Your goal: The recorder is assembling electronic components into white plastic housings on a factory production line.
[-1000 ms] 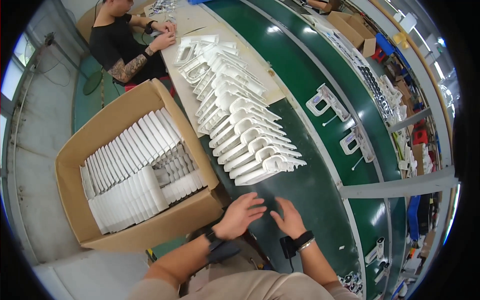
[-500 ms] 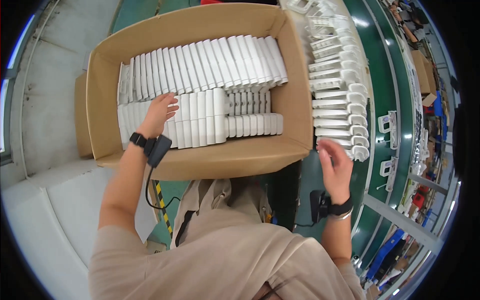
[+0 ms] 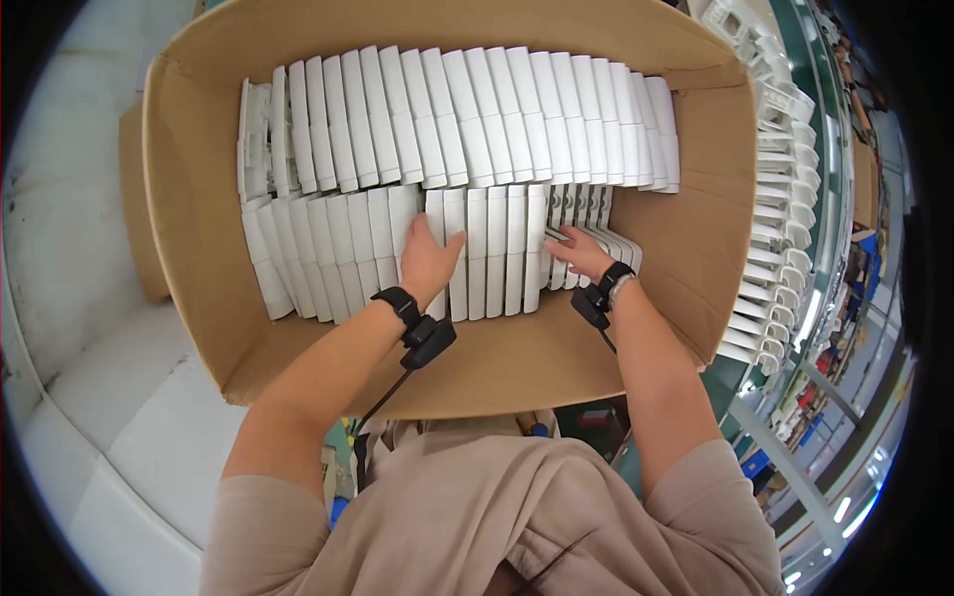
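Note:
A large open cardboard box (image 3: pixel 189 189) holds two rows of white plastic parts (image 3: pixel 467 119) packed on edge. My left hand (image 3: pixel 429 260) lies flat on the near row of white parts, fingers pressed among them. My right hand (image 3: pixel 579 251) reaches into the gap at the right end of that near row, fingertips touching the lower-lying parts there. Both wrists wear black bands with small devices. Whether either hand grips a part is hidden by the fingers.
More white plastic parts (image 3: pixel 780 199) lie stacked in a line along the green conveyor bench (image 3: pixel 830 109) right of the box. A pale floor (image 3: pixel 70 248) lies left of the box. My beige shirt fills the lower middle.
The view swung from the green bench to the box. My left hand moved right along the near row, and my right hand came off the bench parts into the box.

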Motion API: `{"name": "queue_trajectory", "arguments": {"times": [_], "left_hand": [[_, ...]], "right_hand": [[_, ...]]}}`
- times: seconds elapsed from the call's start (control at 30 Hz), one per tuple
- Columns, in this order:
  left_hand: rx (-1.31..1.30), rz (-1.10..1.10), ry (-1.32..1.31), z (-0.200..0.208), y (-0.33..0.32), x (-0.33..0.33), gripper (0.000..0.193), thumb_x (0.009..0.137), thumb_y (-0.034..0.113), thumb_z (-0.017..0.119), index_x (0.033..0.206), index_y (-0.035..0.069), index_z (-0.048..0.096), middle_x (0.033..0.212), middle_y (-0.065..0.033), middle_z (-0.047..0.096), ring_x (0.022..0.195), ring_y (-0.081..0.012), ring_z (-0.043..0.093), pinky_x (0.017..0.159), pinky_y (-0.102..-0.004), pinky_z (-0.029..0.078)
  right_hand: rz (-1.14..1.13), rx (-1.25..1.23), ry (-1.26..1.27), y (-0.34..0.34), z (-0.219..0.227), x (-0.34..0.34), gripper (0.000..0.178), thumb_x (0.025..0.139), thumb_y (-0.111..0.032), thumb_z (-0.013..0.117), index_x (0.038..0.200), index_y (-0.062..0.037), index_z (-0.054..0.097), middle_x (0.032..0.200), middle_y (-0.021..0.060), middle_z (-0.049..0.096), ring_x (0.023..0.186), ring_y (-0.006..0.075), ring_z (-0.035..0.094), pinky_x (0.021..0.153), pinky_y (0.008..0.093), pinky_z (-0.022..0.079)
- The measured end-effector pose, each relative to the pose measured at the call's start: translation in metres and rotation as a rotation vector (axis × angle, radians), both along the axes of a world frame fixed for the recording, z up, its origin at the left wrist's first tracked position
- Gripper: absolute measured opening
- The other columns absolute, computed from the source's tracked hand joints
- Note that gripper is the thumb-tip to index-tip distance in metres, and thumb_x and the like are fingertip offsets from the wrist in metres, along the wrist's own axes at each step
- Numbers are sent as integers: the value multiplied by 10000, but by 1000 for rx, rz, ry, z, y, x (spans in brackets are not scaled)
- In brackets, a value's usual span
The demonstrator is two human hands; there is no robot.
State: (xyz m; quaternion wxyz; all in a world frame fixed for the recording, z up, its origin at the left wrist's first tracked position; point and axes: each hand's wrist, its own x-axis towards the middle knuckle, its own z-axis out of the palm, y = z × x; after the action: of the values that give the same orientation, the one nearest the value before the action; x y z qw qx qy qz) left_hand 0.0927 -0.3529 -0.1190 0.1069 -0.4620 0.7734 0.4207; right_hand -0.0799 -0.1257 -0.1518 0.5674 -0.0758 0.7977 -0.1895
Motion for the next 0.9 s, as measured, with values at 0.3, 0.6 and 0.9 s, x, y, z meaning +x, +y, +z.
{"name": "queue_trajectory", "arguments": {"times": [0.3,0.6,0.9], "left_hand": [[328,157,235,-19,1,5,713,795,288,681,1305,-49,314,1214,-203,515,1098,-295,523,928,-370,411],[878,479,189,-29,-1,-5,510,818,281,679,1206,10,489,1174,-114,559,1064,-202,521,902,-338,412],[871,457,51,41,-23,-22,422,865,394,606,949,-18,582,878,-73,582,800,-143,521,732,-324,435]], "right_hand": [[-325,-214,-102,-54,-2,8,774,795,-333,699,1357,10,292,1219,152,517,1096,218,507,936,344,407],[-626,-307,-205,-46,-27,26,775,771,-359,717,1322,19,325,1273,163,472,1164,233,465,951,356,404],[-432,-265,-331,-56,40,-10,694,801,-384,662,1313,-22,364,1228,147,509,1061,231,546,787,390,512]]}}
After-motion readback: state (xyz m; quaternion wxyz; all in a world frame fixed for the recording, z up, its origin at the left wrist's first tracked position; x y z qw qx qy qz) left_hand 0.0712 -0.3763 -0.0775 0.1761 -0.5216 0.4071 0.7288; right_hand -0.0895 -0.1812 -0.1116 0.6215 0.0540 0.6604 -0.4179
